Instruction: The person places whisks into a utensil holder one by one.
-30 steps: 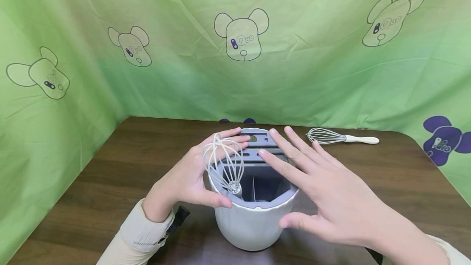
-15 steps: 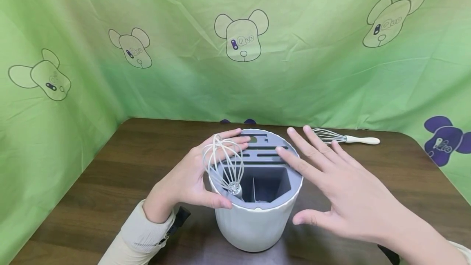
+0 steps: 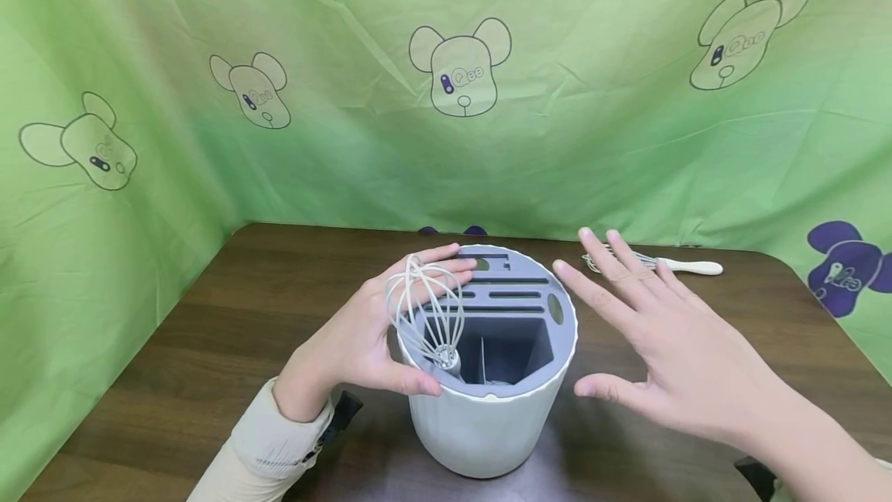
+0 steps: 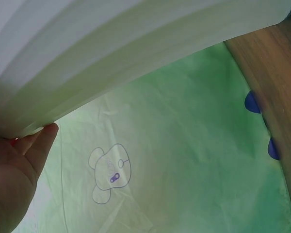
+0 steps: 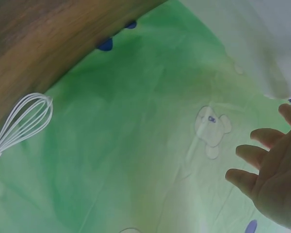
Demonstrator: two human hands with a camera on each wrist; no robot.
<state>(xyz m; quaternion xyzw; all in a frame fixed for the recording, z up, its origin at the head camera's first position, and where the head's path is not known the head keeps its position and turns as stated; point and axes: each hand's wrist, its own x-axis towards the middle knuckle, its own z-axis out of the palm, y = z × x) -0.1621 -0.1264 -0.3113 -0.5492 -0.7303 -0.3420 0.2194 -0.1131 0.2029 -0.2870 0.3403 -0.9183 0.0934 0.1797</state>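
Observation:
A pale ribbed utensil holder [image 3: 488, 432] with a grey slotted top stands upright on the table. In its front-left opening stands a whisk [image 3: 446, 357], wire loops up. My left hand [image 3: 351, 339] rests at the holder's left side, its straight fingers reaching over the top behind the whisk and its thumb near the front rim. The left wrist view has the fingertips [image 4: 51, 131] at the holder's rim. To the right, apart from the holder, my right hand [image 3: 690, 362] is spread in the air and holds nothing. A second whisk [image 3: 693, 266] lies behind it, partly covered by the fingers.
The brown wooden table [image 3: 237, 316] runs back to a green cloth backdrop [image 3: 348, 161] printed with bear heads. In the right wrist view the loose whisk [image 5: 29, 121] lies near the table's edge.
My right hand has moved right, away from the holder's right side, uncovering its slots and rim. My left hand, the holder and both whisks have stayed in place.

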